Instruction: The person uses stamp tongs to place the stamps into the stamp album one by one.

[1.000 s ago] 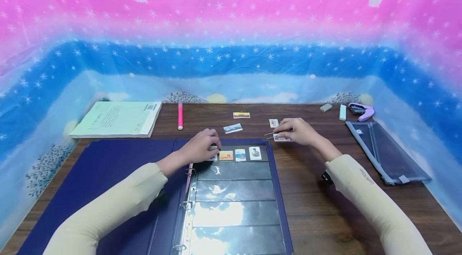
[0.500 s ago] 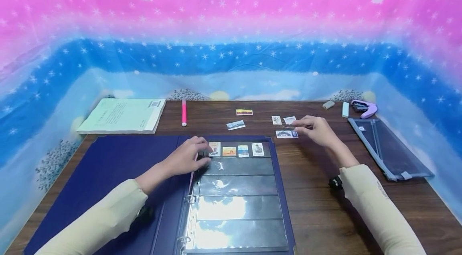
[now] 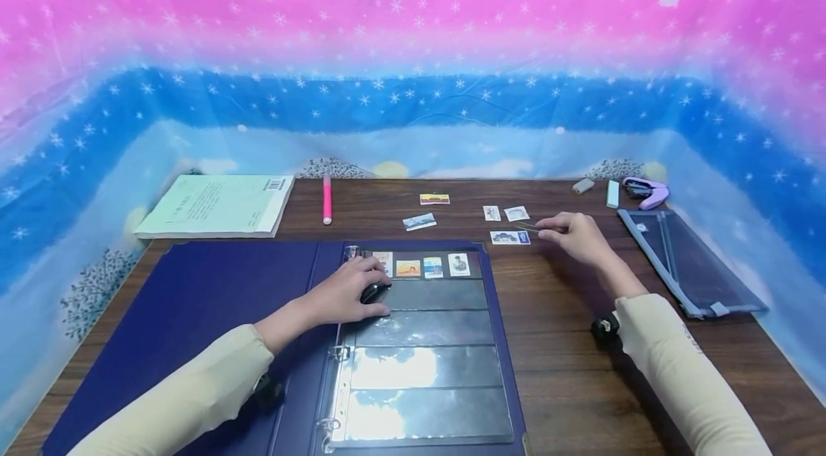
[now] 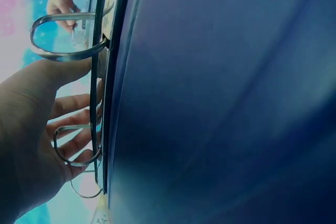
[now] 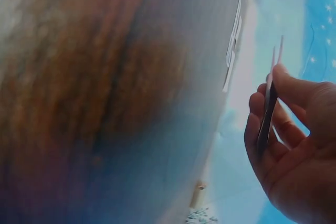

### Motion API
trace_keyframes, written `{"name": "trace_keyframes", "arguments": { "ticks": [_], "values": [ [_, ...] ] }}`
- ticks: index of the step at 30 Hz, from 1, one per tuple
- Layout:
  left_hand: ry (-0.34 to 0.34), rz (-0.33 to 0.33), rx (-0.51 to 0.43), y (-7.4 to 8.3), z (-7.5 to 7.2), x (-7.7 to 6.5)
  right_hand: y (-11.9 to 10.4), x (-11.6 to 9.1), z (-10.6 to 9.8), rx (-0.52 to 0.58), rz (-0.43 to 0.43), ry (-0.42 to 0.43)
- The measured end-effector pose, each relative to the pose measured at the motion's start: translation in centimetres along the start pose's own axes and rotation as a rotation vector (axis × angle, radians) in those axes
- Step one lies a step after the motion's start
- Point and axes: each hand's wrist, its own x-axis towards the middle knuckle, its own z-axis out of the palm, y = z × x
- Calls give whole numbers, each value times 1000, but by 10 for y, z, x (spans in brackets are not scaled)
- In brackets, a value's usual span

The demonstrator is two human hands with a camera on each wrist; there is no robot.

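My right hand [image 3: 576, 239] pinches a pair of tweezers [image 5: 269, 95] between thumb and fingers. In the head view, the tweezer tips point left, just above a wide stamp [image 3: 510, 237] lying on the table. Two small stamps, one pale [image 3: 516, 213] and one beside it [image 3: 492, 213], lie just behind. My left hand [image 3: 348, 290] rests with relaxed fingers on the left part of the black stock page [image 3: 445, 330], by the binder rings [image 4: 68, 38]. Along the page's top strip stand several stamps, among them an orange one [image 3: 408, 268] and a portrait one [image 3: 459, 264]; the leftmost is partly hidden by my fingers.
The blue binder [image 3: 213, 312] lies spread on the wooden table. A green book [image 3: 216, 205] and a pink marker [image 3: 327, 199] are at the back left. Two more stamps lie behind the binder. On the right are a mesh pouch [image 3: 693, 262], an eraser [image 3: 612, 194] and a purple stapler [image 3: 652, 192].
My right hand has drawn rightward with the tweezers, and a pale stamp now shows beside the other small one. My left hand has slid back and down from the top strip.
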Motion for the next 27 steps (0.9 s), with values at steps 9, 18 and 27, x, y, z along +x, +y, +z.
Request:
{"name": "trace_keyframes", "arguments": {
  "ticks": [9, 18, 27],
  "values": [
    [-5, -51, 20, 0, 2, 0, 17, 4, 6, -97, 101, -63],
    [-2, -75, -3, 2, 2, 3, 16, 8, 7, -124, 147, -99],
    [-10, -48, 20, 1, 3, 3, 7, 9, 9, -177, 197, -108]
  ]
}}
